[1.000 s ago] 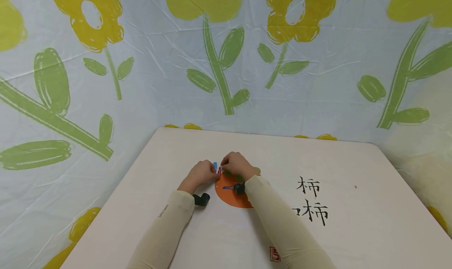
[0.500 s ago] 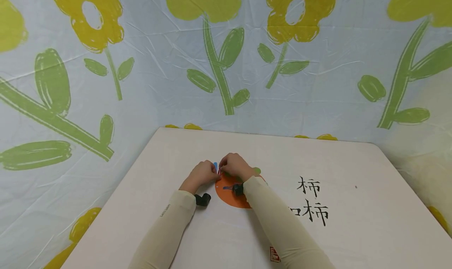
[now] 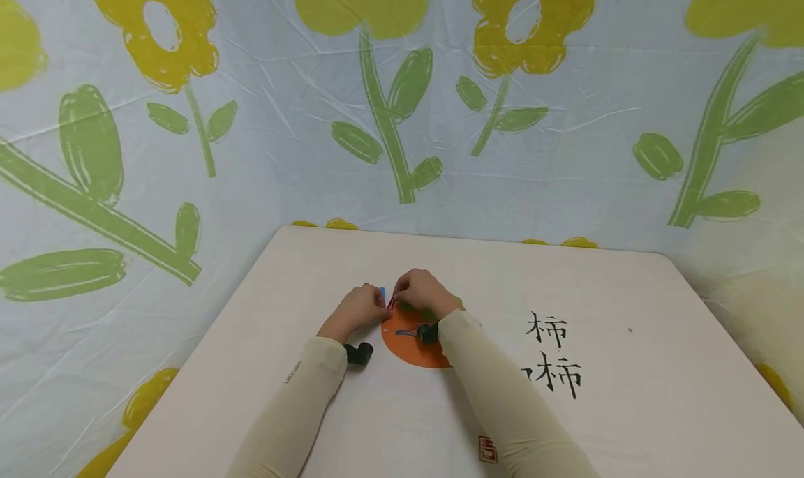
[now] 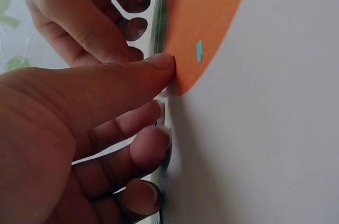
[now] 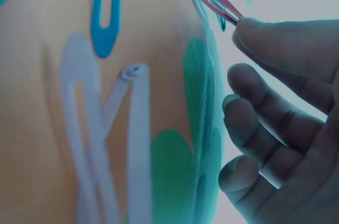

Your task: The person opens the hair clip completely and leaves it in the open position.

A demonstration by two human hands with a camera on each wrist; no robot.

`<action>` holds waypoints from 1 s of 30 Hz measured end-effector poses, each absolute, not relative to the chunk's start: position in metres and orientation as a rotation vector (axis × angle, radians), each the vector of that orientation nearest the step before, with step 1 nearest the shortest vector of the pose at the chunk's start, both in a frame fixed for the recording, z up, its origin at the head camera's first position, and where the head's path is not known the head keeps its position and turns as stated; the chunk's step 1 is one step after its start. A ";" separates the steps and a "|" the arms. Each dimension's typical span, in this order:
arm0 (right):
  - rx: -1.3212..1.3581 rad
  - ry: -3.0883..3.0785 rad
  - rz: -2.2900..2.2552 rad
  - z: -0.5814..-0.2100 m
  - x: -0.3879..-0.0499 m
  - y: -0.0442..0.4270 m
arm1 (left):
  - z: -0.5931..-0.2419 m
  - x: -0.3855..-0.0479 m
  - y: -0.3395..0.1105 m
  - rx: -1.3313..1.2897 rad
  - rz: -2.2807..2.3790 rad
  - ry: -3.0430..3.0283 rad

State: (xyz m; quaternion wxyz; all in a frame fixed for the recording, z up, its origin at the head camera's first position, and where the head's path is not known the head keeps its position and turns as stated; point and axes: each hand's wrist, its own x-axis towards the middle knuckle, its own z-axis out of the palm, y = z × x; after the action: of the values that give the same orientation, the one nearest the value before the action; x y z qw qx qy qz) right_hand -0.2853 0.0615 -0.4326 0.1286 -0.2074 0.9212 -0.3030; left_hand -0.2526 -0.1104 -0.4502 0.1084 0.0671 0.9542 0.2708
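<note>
Between my two hands is a red snap hair clip (image 5: 214, 0), slim and two-branched. My left hand (image 3: 359, 310) pinches one end; its thumb (image 4: 132, 78) shows large in the left wrist view, where the clip itself is hidden. At the other end, my right hand (image 3: 423, 293) grips the clip between thumb and forefinger, with the remaining fingers loosely bent. A blue snap clip (image 5: 106, 17) and a pale purple snap clip (image 5: 79, 81) appear close by in the right wrist view. Just behind my left fingers, a blue strip (image 3: 382, 292) shows in the head view.
Under the hands lies an orange persimmon print (image 3: 414, 356) on the pale tabletop (image 3: 603, 429). Black characters (image 3: 553, 373) and a red seal (image 3: 488, 449) are printed to the right. Flowered cloth (image 3: 251, 150) hangs behind and at the left. Black wrist cameras (image 3: 360, 354) sit at both wrists.
My right hand moved slightly left and down toward my left hand, then a little back up and right. The red clip now slants between the fingertips. My left hand has stayed nearly in place.
</note>
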 end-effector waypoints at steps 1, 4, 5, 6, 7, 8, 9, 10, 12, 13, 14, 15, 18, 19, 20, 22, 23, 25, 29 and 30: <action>-0.597 2.666 -0.897 -0.432 -0.285 0.062 | -0.450 -0.253 -0.111 0.203 0.795 2.803; -0.577 2.644 -0.925 -0.433 -0.284 0.065 | -0.449 -0.253 -0.111 0.216 0.794 2.790; -0.569 2.638 -0.932 -0.432 -0.283 0.066 | -0.449 -0.253 -0.111 0.216 0.798 2.781; -0.565 2.634 -0.937 -0.432 -0.282 0.067 | -0.449 -0.253 -0.111 0.217 0.800 2.775; -0.564 2.633 -0.938 -0.432 -0.281 0.068 | -0.449 -0.253 -0.111 0.220 0.800 2.771; -0.563 2.632 -0.941 -0.432 -0.281 0.069 | -0.449 -0.253 -0.111 0.225 0.800 2.768; -0.562 2.628 -0.945 -0.432 -0.280 0.070 | -0.449 -0.253 -0.111 0.231 0.800 2.766; -0.561 2.623 -0.952 -0.432 -0.279 0.071 | -0.449 -0.254 -0.111 0.234 0.800 2.765; -0.564 2.618 -0.953 -0.432 -0.279 0.072 | -0.449 -0.254 -0.110 0.242 0.796 2.764; -0.566 2.617 -0.951 -0.431 -0.278 0.073 | -0.449 -0.254 -0.110 0.244 0.792 2.763; -0.569 2.615 -0.949 -0.431 -0.278 0.073 | -0.449 -0.254 -0.110 0.247 0.790 2.762; -0.571 2.614 -0.943 -0.432 -0.278 0.074 | -0.449 -0.254 -0.110 0.249 0.788 2.761; -0.579 2.620 -0.927 -0.433 -0.277 0.077 | -0.448 -0.254 -0.110 0.258 0.790 2.757; -0.579 2.620 -0.927 -0.433 -0.277 0.078 | -0.447 -0.254 -0.109 0.263 0.793 2.756; -0.578 2.618 -0.932 -0.433 -0.277 0.079 | -0.446 -0.254 -0.109 0.268 0.798 2.756; -0.570 2.615 -0.945 -0.434 -0.276 0.081 | -0.445 -0.254 -0.109 0.275 0.815 2.752; -0.566 2.611 -0.952 -0.435 -0.276 0.082 | -0.444 -0.254 -0.109 0.278 0.822 2.751; -0.559 2.606 -0.967 -0.435 -0.276 0.084 | -0.443 -0.254 -0.108 0.284 0.836 2.747; -0.553 2.608 -0.986 -0.434 -0.274 0.087 | -0.441 -0.254 -0.107 0.299 0.853 2.751; -0.550 2.612 -0.988 -0.434 -0.273 0.088 | -0.440 -0.254 -0.107 0.304 0.857 2.754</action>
State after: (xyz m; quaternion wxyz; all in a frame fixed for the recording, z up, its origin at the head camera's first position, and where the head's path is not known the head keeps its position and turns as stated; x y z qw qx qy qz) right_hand -0.2735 0.0878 -0.4339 0.1473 -0.1910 0.9077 -0.3435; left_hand -0.2541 -0.1066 -0.4400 0.1202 0.1039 0.9427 0.2932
